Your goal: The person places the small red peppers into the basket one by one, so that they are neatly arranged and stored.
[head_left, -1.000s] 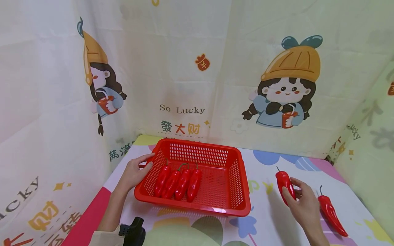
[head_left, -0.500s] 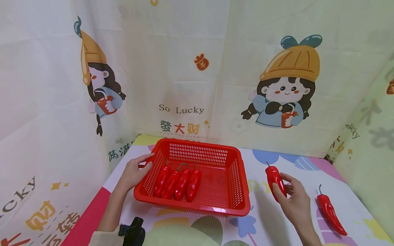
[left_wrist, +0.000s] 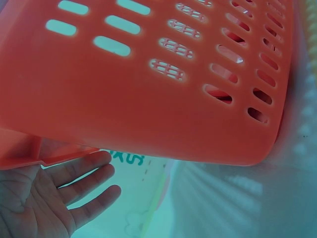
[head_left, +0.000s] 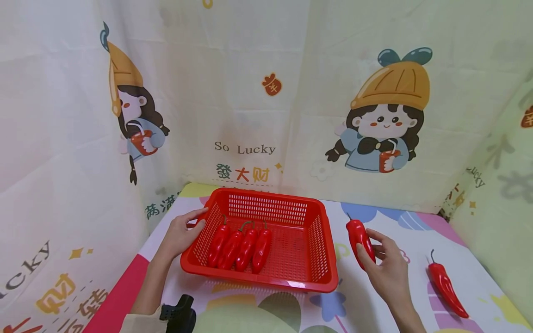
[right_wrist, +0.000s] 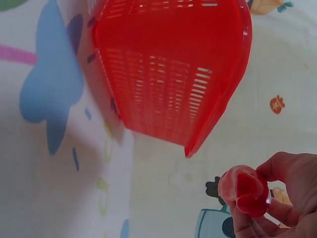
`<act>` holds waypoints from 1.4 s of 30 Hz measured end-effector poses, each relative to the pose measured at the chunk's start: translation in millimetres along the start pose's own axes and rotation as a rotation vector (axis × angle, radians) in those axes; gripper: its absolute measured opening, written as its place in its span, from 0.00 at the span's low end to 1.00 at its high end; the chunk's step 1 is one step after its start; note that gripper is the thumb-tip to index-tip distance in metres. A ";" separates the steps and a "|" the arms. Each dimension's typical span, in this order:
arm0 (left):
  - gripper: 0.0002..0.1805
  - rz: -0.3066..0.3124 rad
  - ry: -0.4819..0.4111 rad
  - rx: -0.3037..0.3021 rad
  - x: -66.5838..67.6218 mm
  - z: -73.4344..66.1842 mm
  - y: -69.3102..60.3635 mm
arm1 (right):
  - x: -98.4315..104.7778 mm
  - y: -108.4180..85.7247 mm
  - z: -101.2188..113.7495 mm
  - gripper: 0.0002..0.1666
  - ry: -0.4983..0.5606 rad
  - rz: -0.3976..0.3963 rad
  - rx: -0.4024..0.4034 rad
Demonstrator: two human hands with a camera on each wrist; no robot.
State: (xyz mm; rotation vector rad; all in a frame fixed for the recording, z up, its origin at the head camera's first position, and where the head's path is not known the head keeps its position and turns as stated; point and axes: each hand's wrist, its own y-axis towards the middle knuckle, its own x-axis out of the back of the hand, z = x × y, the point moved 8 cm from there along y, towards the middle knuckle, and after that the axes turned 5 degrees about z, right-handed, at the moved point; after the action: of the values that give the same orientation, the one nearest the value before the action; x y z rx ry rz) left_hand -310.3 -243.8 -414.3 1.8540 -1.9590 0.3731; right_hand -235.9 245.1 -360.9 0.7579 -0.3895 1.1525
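Observation:
My right hand (head_left: 389,266) holds a red chili pepper (head_left: 359,241) between thumb and fingers, above the table to the right of the red plastic basket (head_left: 291,285). In the right wrist view the pepper (right_wrist: 242,191) shows end-on, its stem hidden. My left hand (head_left: 183,233) holds the basket's left rim, thumb at the top. In the left wrist view, the straight fingers (left_wrist: 91,188) lie below the rim, outside the perforated basket wall (left_wrist: 124,109). Several red peppers (head_left: 245,249) with green stems lie side by side in the basket's left half.
Another red pepper (head_left: 446,284) lies on the patterned tablecloth (head_left: 410,296) at the far right. Printed cloth (head_left: 300,101) hangs behind and on both sides of the table. A black device (head_left: 182,314) is strapped at the left wrist.
My right hand has moved left with the pepper, towards the basket. The left hand, the basket and the peppers inside it stay in place.

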 end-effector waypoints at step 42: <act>0.26 0.001 -0.004 -0.010 1.0 0.6 1.1 | -52.4 -4.9 58.1 0.30 0.165 0.061 0.120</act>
State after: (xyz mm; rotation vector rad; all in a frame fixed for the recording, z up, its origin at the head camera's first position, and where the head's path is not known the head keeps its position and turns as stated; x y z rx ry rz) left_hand -311.5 -244.8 -414.3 1.8492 -1.9610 0.3587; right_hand -245.5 167.5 -355.4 0.7528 -0.2083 1.2949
